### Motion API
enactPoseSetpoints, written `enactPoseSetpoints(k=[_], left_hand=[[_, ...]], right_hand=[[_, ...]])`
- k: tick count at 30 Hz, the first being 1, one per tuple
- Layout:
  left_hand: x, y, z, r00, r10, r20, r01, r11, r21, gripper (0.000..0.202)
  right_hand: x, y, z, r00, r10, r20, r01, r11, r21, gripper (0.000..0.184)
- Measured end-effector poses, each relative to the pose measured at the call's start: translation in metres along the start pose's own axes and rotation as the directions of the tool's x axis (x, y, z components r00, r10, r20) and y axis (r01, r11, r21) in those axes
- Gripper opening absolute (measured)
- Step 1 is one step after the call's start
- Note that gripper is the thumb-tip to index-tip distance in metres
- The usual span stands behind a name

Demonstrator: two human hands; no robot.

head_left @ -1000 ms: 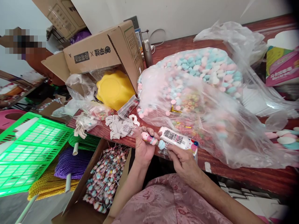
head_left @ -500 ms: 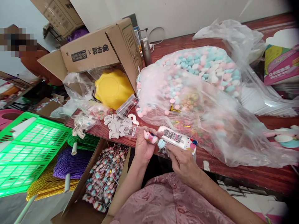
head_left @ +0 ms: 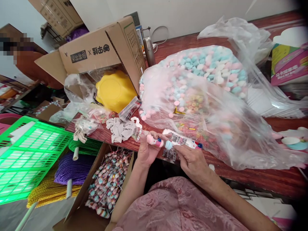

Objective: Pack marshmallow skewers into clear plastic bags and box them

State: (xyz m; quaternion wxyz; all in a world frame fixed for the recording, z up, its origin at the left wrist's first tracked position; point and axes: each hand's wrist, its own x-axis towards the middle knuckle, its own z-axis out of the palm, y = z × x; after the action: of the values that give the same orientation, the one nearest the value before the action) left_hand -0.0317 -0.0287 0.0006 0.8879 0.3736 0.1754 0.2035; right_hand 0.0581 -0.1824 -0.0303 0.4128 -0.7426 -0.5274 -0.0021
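My left hand (head_left: 146,153) is closed round a candy skewer (head_left: 156,141) of pink and white pieces, with a printed clear wrapper (head_left: 137,133) reaching past the hand to the left. A pale blue marshmallow-like piece (head_left: 168,145) sits at the skewer's right end. My right hand (head_left: 192,160) has its fingers pinched beside that blue piece; what lies between them is too small to make out. Behind the hands lies a stack of white printed wrappers (head_left: 179,138). Another clear printed wrapper (head_left: 169,154) shows below the blue piece.
A large clear bag (head_left: 166,77) of pastel candies fills the table behind. Crumpled grey cloth (head_left: 120,130) and a carton (head_left: 101,48) with a yellow tub (head_left: 115,91) stand left. Below are a box of candy skewers (head_left: 108,183) and a green basket (head_left: 29,157). A person (head_left: 36,64) is far left.
My right fingers have moved up against the blue piece. The skewer in my left hand has shifted slightly right and turned, and the wrapper trailing from it hangs closer to the hand.
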Motion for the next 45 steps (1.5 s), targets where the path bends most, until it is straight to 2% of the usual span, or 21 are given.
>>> enactPoseSetpoints(k=[4,7,9,12,14,17,19,22,24,26,29,31,33,36,39,41,45], left_hand=[[0.003,0.0,-0.002,0.998,-0.029,-0.049,0.027,0.999,-0.036,0.056],[0.003,-0.007,0.003,0.995,0.011,-0.102,-0.018,0.997,-0.072,0.054],[0.003,-0.013,0.006,0.991,0.017,-0.13,-0.027,0.997,-0.075,0.053],[0.001,-0.019,0.009,0.99,-0.023,-0.137,0.012,0.997,-0.077,0.053],[0.001,-0.018,0.009,0.993,-0.048,-0.109,0.038,0.995,-0.09,0.053],[0.003,-0.01,0.005,0.994,-0.05,-0.094,0.035,0.988,-0.153,0.054],[0.005,-0.004,0.0,0.991,-0.019,-0.131,-0.011,0.975,-0.221,0.053],[0.009,0.003,-0.008,0.977,0.022,-0.213,-0.085,0.953,-0.292,0.038],[0.011,0.003,-0.01,0.97,0.016,-0.243,-0.094,0.946,-0.312,0.026],[0.012,0.001,-0.01,0.967,0.008,-0.253,-0.091,0.945,-0.316,0.029],[0.012,-0.001,-0.005,0.963,0.018,-0.269,-0.086,0.966,-0.244,0.033],[0.009,-0.002,-0.001,0.959,0.049,-0.28,-0.092,0.986,-0.142,0.03],[0.007,-0.001,0.003,0.953,0.105,-0.285,-0.122,0.992,-0.04,0.028],[0.005,0.004,0.003,0.949,0.114,-0.295,-0.123,0.992,-0.011,0.03],[0.007,0.009,-0.002,0.943,-0.023,-0.332,-0.035,0.985,-0.167,0.034],[0.008,0.011,-0.004,0.936,-0.063,-0.348,-0.024,0.97,-0.242,0.036],[0.006,0.006,0.001,0.943,0.004,-0.333,-0.08,0.973,-0.215,0.035]], right_hand=[[0.0,0.004,-0.001,1.0,-0.012,-0.001,0.011,0.998,-0.057,0.025],[0.0,-0.008,0.002,1.0,0.013,0.0,-0.013,0.998,0.067,0.024],[0.001,-0.02,0.004,0.996,0.068,0.055,-0.078,0.975,0.208,0.022],[0.005,-0.03,0.004,0.985,0.123,0.118,-0.157,0.925,0.345,0.021],[0.008,-0.028,0.002,0.988,0.132,0.079,-0.151,0.921,0.358,0.021],[0.01,-0.015,-0.003,0.986,0.165,-0.013,-0.152,0.933,0.325,0.02],[0.01,-0.006,-0.006,0.979,0.198,-0.047,-0.176,0.94,0.293,0.02],[0.007,0.001,-0.007,0.977,0.215,0.001,-0.208,0.943,0.259,0.021],[0.005,0.001,-0.005,0.978,0.202,0.044,-0.207,0.944,0.255,0.022],[0.002,0.0,-0.003,0.986,0.167,0.027,-0.169,0.963,0.209,0.022],[-0.001,0.0,0.001,0.997,0.031,-0.068,-0.035,0.997,-0.062,0.027],[-0.003,0.003,0.003,0.993,-0.062,-0.096,0.035,0.964,-0.263,0.032],[-0.004,0.006,0.004,0.991,-0.096,-0.092,0.057,0.931,-0.361,0.034],[-0.005,0.01,0.004,0.992,-0.097,-0.086,0.059,0.927,-0.371,0.037],[-0.004,0.01,0.002,0.991,-0.127,-0.049,0.105,0.945,-0.31,0.04],[-0.003,0.008,0.002,0.988,-0.152,-0.031,0.138,0.952,-0.273,0.039],[-0.005,0.001,0.008,0.99,-0.123,-0.068,0.109,0.976,-0.187,0.034]])
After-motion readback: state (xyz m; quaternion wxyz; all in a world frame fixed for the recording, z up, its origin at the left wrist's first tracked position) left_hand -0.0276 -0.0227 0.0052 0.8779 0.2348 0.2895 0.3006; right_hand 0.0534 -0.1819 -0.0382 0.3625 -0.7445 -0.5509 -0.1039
